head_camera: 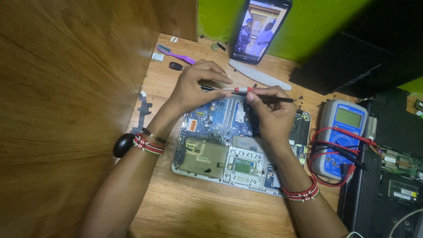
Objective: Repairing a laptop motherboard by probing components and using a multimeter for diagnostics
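An opened laptop base [240,165] lies on the wooden desk, its blue circuit board exposed. Both my hands hover over its far edge. My left hand [194,86] pinches the tip end of a thin screwdriver [246,89] with a red collar and dark handle. The handle end lies horizontally in my right hand [271,112], gripped between thumb and fingers. Beaded bracelets circle both wrists, and the left one also carries a black watch.
A blue multimeter [341,136] with red and black leads lies right of the laptop. A phone [260,28] playing video leans on the green wall. A purple toothbrush [176,55], a white plastic strip [260,75], black laptops at right and a wooden panel at left surround the area.
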